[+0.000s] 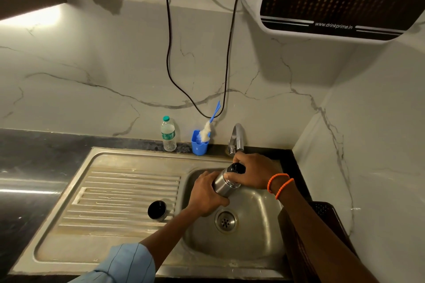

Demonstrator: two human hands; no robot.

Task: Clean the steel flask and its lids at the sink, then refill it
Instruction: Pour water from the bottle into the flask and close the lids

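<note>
The steel flask (223,184) is held tilted over the sink basin (257,232), its top pointing up and right toward the tap (236,138). My left hand (207,195) grips its lower body. My right hand (253,170) is curled round the black inner lid (238,167) at the flask's neck. A second lid (157,210), black inside with a steel rim, lies on the ribbed drainboard (115,195) left of the basin. No water is seen running from the tap.
A blue cup (199,145) with a bottle brush (207,132) stands behind the sink beside a plastic water bottle (168,134). A water purifier (340,0) hangs on the wall at upper right. A dark basket (326,211) sits right of the basin.
</note>
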